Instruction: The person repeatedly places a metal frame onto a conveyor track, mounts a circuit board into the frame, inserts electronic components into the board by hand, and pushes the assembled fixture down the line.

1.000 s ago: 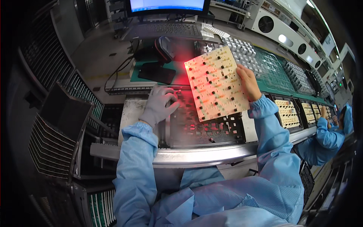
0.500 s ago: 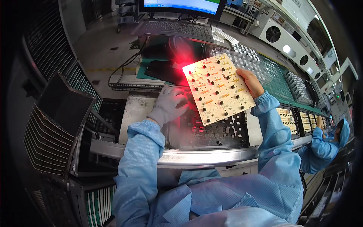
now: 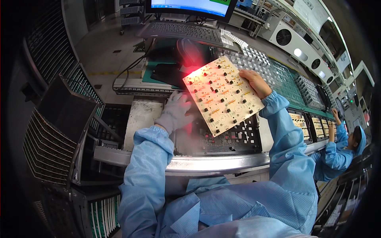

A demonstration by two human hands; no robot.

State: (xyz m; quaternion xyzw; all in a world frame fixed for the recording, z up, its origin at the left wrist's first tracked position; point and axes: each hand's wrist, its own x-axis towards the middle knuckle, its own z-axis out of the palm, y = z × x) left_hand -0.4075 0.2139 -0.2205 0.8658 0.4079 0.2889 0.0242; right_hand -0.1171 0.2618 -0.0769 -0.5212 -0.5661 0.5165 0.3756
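A cream circuit board (image 3: 222,97) with several small black parts on its face is held tilted above a black fixture plate (image 3: 242,141) full of cut-outs. My bare right hand (image 3: 256,82) grips the board's upper right edge, with the fingers partly hidden behind it. My left hand (image 3: 174,113), in a pale grey glove, hovers beside the board's left edge, its fingers loosely apart and nothing seen in them. Red light from a black scanner (image 3: 187,52) behind falls on the board's upper left corner and near the gloved fingers.
Beyond the scanner are a keyboard (image 3: 182,31) and a monitor (image 3: 190,7). Trays of metallic parts (image 3: 250,59) stand at the back right. A metal rail (image 3: 216,163) runs along the front. A rack of boards (image 3: 51,146) stands left; a co-worker (image 3: 337,148) works far right.
The board has shifted a little left and down with my right hand. The monitor's green area has shrunk to a small block. At far right the co-worker's arms have risen.
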